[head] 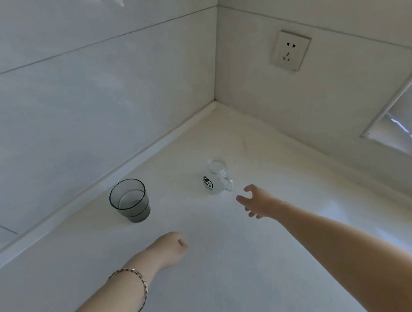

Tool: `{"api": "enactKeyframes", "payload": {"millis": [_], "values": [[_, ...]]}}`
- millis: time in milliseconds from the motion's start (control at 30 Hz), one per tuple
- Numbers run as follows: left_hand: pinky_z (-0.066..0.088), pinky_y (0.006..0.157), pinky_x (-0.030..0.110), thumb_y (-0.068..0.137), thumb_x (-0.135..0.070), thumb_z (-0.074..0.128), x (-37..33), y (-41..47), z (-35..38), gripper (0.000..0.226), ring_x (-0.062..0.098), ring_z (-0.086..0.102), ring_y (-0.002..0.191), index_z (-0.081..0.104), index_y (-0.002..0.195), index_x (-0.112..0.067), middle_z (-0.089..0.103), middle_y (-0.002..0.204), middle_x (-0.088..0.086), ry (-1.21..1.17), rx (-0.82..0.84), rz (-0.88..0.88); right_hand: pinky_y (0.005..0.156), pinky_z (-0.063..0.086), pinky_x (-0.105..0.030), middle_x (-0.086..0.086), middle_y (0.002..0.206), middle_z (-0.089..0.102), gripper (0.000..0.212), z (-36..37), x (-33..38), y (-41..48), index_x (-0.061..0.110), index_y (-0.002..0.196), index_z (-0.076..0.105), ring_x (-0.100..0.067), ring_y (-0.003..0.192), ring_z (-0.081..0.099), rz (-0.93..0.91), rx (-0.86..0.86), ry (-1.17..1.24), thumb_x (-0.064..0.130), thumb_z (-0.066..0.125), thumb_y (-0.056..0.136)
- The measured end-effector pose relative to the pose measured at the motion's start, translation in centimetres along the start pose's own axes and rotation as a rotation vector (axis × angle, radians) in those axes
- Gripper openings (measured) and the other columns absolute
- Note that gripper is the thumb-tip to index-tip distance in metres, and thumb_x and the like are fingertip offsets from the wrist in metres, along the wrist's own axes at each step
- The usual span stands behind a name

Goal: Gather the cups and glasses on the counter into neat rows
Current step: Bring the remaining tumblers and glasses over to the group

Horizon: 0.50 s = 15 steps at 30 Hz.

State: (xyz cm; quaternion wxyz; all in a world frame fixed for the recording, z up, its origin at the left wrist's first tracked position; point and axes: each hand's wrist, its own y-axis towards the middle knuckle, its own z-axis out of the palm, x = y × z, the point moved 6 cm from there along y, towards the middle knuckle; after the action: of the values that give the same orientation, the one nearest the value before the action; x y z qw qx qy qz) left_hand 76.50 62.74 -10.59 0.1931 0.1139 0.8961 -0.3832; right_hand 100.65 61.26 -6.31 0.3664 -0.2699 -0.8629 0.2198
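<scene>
Reaches the right grip (pixel 252 201), spread and empty, toward the clear mug (pixel 215 178) by its handle, likely to draw it beside the grey glass (pixel 130 200) standing apart on the bench (pixel 213 270); left grip (pixel 170 247) curled, empty.

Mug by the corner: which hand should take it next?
Right. The right hand is open, fingers spread just short of the mug, whose handle faces it. The left hand lies curled farther back, nearer the tumbler.
</scene>
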Motion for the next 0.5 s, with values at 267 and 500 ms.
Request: {"api": "enactKeyframes", "payload": {"millis": [267, 500], "values": [[0.039, 0.074, 0.025, 0.091, -0.02, 0.041, 2.3, 4.2, -0.7, 0.024, 0.02, 0.05, 0.086, 0.038, 0.067, -0.026, 0.051, 0.081, -0.004, -0.048, 0.05, -0.074, 0.061, 0.049, -0.027, -0.006, 0.084, 0.055, 0.045, 2.4, 2.2, 7.8, 0.007, 0.121, 0.049, -0.015, 0.063, 0.056, 0.175, 0.056, 0.393, 0.042, 0.033, 0.099], [0.042, 0.077, 0.026, 0.092, -0.022, 0.045, 4.0, 3.8, -0.6, 0.014, 0.019, 0.053, 0.088, 0.048, 0.079, -0.025, 0.055, 0.094, 0.002, -0.122, 0.032, -0.107, 0.065, 0.05, -0.024, -0.001, 0.076, 0.049, 0.031, 3.9, 1.6, 7.0, 0.011, 0.091, 0.051, -0.013, 0.066, 0.056, 0.079, 0.026, 0.543, 0.037, 0.038, 0.099]]}}
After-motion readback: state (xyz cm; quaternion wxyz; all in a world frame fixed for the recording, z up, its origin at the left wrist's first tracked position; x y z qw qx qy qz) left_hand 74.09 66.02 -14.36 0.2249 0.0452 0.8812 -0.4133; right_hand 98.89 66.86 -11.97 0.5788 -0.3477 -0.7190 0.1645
